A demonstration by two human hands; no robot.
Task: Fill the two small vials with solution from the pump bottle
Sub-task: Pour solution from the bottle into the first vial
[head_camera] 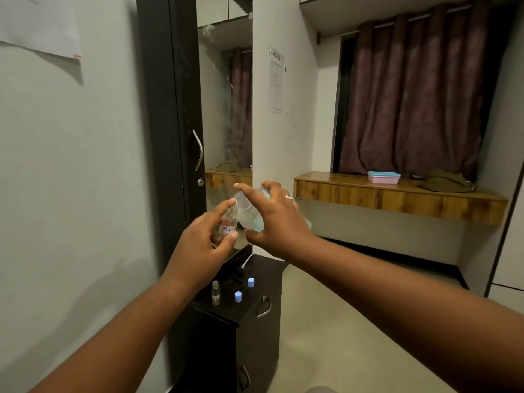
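Observation:
My left hand (202,245) pinches a small clear vial (229,222) with a red and blue label, held up in the air. My right hand (279,222) grips a clear bottle (249,207), tilted with its open mouth over the vial's top. The bottle's pump is off. Below, a second small clear vial (215,292) stands uncapped on the black cabinet top (263,269). Two blue caps (238,296) (251,282) stand beside it. A dark pump part (239,275) with a white tube lies at the back of the cabinet top.
The black cabinet (255,336) with drawer handles stands against a mirror (226,109) and a tall dark door (170,137). A wooden shelf (397,198) at the right carries a pink and blue box (383,177) and an olive cloth (445,181). A curtain hangs behind.

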